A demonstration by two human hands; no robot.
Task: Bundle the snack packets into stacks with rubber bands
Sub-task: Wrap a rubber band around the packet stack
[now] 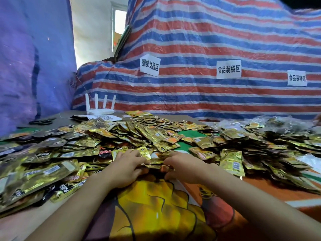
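Note:
A big heap of gold and black snack packets covers the table from left to right. At its near edge, a small flat stack of gold packets lies between my two hands. My left hand presses against the stack's left side, fingers curled on it. From the right, my right hand grips the same stack. No rubber band is visible on the stack or on either hand.
A white router with upright antennas stands at the back left, black scissors beside it. A striped tarp with paper signs rises behind the table. Bagged packets pile up far right. A printed orange-yellow cloth lies under my forearms.

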